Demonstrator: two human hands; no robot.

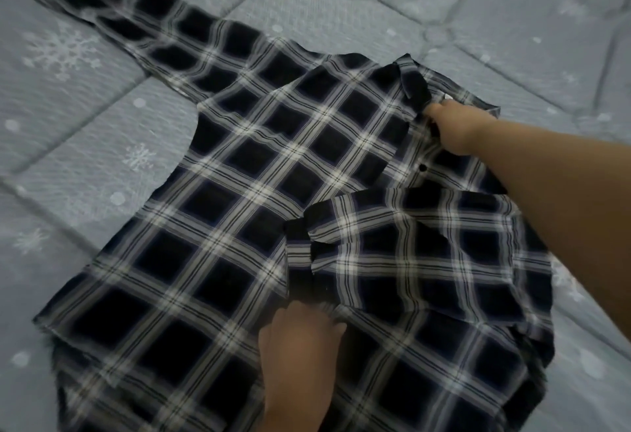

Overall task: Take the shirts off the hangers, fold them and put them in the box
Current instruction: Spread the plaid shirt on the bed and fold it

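A dark navy and white plaid shirt (239, 199) lies spread flat on the bed. One sleeve stretches out toward the upper left. The other sleeve and the right side are folded across the body, the cuff lying near the middle. My right hand (454, 127) grips the fabric at the collar. My left hand (300, 332) pinches the folded edge lower down, fingers curled into the cloth. No hanger and no box are in view.
The shirt lies on a grey quilted bed cover (85, 131) printed with white snowflakes. Bare cover shows on the left, along the top and at the far right.
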